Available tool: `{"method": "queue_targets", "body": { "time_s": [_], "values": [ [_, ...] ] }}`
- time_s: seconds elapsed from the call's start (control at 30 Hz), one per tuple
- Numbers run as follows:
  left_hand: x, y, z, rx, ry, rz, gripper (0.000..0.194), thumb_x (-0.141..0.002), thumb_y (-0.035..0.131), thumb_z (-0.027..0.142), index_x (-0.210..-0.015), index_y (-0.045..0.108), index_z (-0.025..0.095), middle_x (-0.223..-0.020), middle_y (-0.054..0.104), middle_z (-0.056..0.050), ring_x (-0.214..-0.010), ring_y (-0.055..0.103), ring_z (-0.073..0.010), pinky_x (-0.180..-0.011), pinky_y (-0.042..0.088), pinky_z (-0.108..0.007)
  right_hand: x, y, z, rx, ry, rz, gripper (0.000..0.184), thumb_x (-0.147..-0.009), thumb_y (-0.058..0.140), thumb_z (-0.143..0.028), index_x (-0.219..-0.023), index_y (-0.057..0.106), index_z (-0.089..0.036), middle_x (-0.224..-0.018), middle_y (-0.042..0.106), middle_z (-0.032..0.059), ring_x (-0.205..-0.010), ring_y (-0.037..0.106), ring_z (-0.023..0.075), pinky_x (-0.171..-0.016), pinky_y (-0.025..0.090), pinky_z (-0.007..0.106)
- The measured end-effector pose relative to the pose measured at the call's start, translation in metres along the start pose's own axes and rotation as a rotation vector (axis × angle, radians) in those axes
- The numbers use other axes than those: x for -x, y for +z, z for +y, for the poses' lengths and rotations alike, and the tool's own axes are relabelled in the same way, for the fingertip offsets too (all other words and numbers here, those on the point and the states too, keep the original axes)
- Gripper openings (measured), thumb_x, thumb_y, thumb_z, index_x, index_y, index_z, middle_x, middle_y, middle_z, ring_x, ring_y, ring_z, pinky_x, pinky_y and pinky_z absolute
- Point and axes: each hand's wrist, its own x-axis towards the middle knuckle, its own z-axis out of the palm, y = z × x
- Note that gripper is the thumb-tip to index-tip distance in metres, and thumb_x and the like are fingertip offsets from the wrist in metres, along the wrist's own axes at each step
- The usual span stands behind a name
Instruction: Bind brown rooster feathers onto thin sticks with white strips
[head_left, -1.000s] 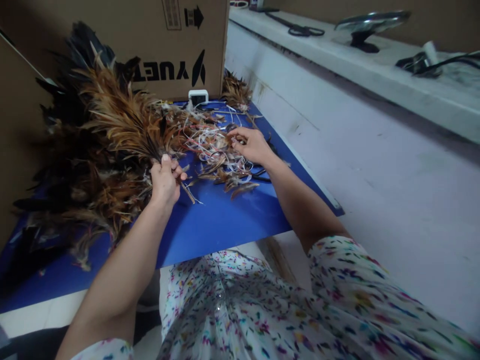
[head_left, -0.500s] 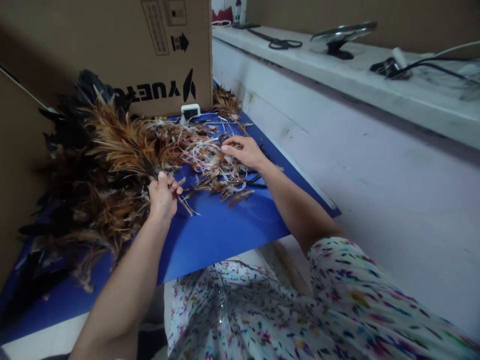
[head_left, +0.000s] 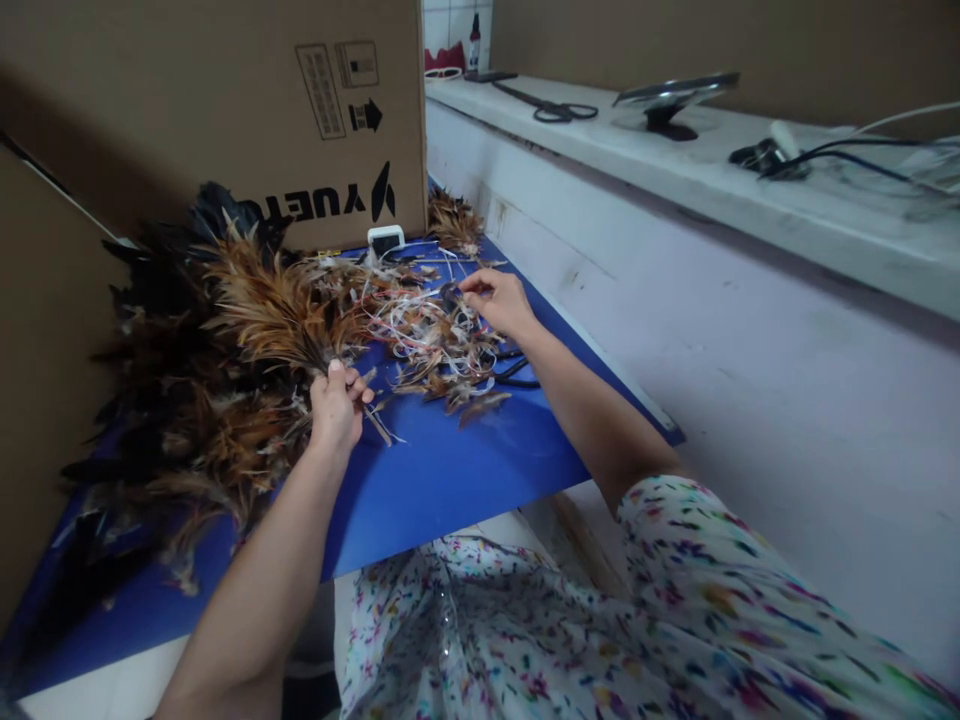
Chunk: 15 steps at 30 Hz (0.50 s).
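Observation:
My left hand (head_left: 337, 408) is closed around the quill ends of a bunch of brown feathers (head_left: 274, 310), whose tips fan out away from me. Thin stems and a pale strand stick out below its fingers. Over a tangled heap of white and red strips (head_left: 420, 325) and loose feathers, my right hand (head_left: 501, 300) has its thumb and forefinger pinched together. Beside those fingertips is a small dark object (head_left: 450, 293); whether they grip it or something thin is unclear. Black handles (head_left: 519, 375), perhaps of scissors, poke out from the heap below my right wrist.
A blue board (head_left: 450, 470) covers the table. Dark and brown feathers (head_left: 225, 420) pile up on its left. A large cardboard box (head_left: 225, 110) stands behind, with a small white-framed device (head_left: 385, 238) before it. Along the right wall, a ledge (head_left: 630, 140) bears scissors (head_left: 559, 110) and cables.
The view has tilted, so the scene sits slightly lower and farther right. My right fingertips have drawn closer together beside the dark object. My left hand keeps its hold on the feathers.

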Motion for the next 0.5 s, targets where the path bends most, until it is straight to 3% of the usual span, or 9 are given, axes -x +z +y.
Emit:
{"method": "queue_targets", "body": {
  "time_s": [0.13, 0.3, 0.4, 0.5],
  "values": [
    [0.001, 0.000, -0.002, -0.002, -0.004, -0.008, 0.037, -0.088, 0.070, 0.035, -0.073, 0.040, 0.019, -0.057, 0.038, 0.009, -0.042, 0.031, -0.0033, -0.040, 0.031, -0.015, -0.030, 0.019, -0.004, 0.087, -0.032, -0.137, 0.024, -0.075, 0.060, -0.016, -0.091, 0.077, -0.014, -0.089, 0.076, 0.0072, -0.083, 0.067, 0.0208, -0.085, 0.051, 0.037],
    [0.003, 0.002, -0.001, -0.006, -0.021, 0.006, 0.037, -0.088, 0.069, 0.035, -0.073, 0.040, 0.019, -0.057, 0.037, 0.009, -0.042, 0.031, -0.0031, -0.039, 0.032, -0.015, -0.075, 0.063, -0.001, 0.237, -0.042, -0.283, 0.029, -0.078, 0.056, -0.009, -0.095, 0.078, -0.017, -0.098, 0.076, 0.0066, -0.096, 0.068, 0.0236, -0.094, 0.050, 0.039],
    [0.003, 0.003, -0.001, 0.004, -0.020, 0.001, 0.037, -0.090, 0.067, 0.034, -0.073, 0.038, 0.019, -0.056, 0.036, 0.009, -0.042, 0.030, -0.0031, -0.039, 0.032, -0.015, -0.094, 0.091, 0.003, 0.358, 0.009, -0.349, 0.032, -0.083, 0.055, -0.009, -0.107, 0.076, -0.015, -0.113, 0.074, 0.0117, -0.110, 0.065, 0.0267, -0.102, 0.046, 0.039],
    [0.003, 0.002, -0.002, 0.012, -0.021, 0.005, 0.034, -0.093, 0.063, 0.032, -0.073, 0.038, 0.019, -0.057, 0.037, 0.009, -0.042, 0.031, -0.0035, -0.039, 0.032, -0.015, -0.106, 0.114, 0.006, 0.420, 0.058, -0.384, 0.035, -0.087, 0.061, -0.021, -0.118, 0.071, -0.009, -0.125, 0.067, 0.0207, -0.117, 0.061, 0.0318, -0.105, 0.044, 0.044]
  ]
}}
